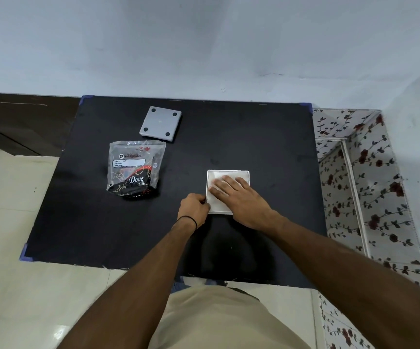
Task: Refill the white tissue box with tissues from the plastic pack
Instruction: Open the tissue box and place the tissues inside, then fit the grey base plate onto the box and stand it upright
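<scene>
The white tissue box (pixel 244 173) stands open on the black table, right of centre, with white tissues (pixel 219 175) inside it. My right hand (pixel 239 197) lies flat on the tissues, fingers spread, pressing down into the box. My left hand (pixel 195 209) grips the box's near left edge with curled fingers. The clear plastic pack (pixel 134 170), printed with "Dove" and looking flattened, lies to the left on the table. The box's grey base plate (pixel 160 123), with black feet at its corners, rests upside down at the back.
The black table (pixel 266 137) stands against a pale wall, with blue tape at its corners. A floral-patterned cabinet (pixel 370 177) is close on the right. Pale floor tiles lie to the left.
</scene>
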